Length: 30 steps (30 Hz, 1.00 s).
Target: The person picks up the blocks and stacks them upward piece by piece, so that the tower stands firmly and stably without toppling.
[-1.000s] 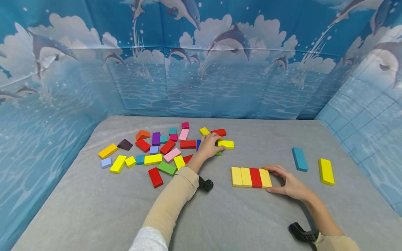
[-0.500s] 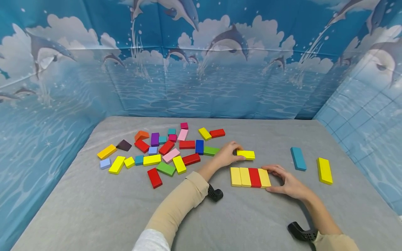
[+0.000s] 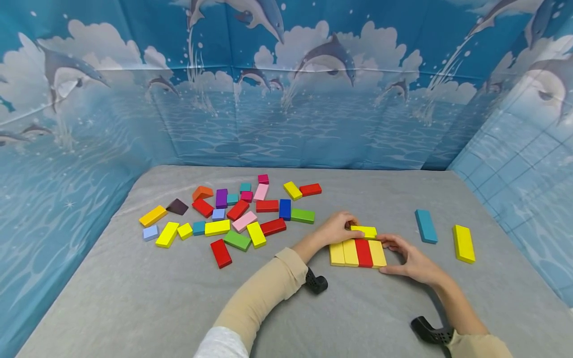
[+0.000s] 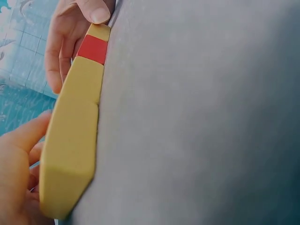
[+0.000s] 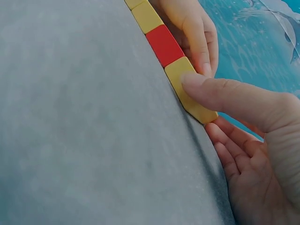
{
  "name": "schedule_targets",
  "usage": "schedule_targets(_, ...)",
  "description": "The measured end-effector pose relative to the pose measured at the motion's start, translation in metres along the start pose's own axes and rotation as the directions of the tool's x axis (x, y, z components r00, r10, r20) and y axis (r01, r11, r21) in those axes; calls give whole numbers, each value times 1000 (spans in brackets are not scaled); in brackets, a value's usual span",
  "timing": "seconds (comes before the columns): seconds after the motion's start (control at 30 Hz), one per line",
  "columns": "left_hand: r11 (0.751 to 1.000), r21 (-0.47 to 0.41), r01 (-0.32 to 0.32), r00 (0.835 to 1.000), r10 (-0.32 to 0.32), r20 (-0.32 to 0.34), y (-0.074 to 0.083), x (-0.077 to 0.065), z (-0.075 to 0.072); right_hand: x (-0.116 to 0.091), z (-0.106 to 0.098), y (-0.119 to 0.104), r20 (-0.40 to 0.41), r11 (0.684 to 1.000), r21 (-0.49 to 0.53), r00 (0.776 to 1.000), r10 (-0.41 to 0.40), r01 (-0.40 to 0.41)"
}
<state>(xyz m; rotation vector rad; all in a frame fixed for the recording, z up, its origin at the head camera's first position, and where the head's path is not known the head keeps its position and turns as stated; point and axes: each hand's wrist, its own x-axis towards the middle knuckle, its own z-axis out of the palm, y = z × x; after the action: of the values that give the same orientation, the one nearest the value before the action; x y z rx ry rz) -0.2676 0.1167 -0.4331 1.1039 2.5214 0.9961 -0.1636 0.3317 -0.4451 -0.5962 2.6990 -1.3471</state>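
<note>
A row of flat blocks lies side by side: two yellow blocks [image 3: 343, 254] at the left, a red block [image 3: 364, 253], then a yellow block [image 3: 378, 254] at the right end. My left hand [image 3: 334, 228] pinches another yellow block [image 3: 365, 231] by its left end, crosswise along the far edge of the row. My right hand [image 3: 411, 261] holds the row's right-end yellow block between thumb [image 5: 220, 91] and fingers. In the left wrist view the row hides the block in my left hand.
Many loose coloured blocks lie scattered at the left, among them a red block [image 3: 221, 253] and a green block [image 3: 302, 216]. To the right lie a blue block [image 3: 426, 226] and a yellow block [image 3: 464, 243]. A dolphin-print curtain [image 3: 286, 119] stands behind the grey-covered table [image 3: 134, 303].
My left hand has carried the yellow block from the edge of the scattered pile rightward and nearer, to the far edge of the row. My right hand has stayed at the row's right end.
</note>
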Motion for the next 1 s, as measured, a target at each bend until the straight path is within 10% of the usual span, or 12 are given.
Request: schedule_targets(1.0,983,-178,-42,998,49,38,-9,-11,-8,-1,-1,-2,7,997,-37,997,75,-74)
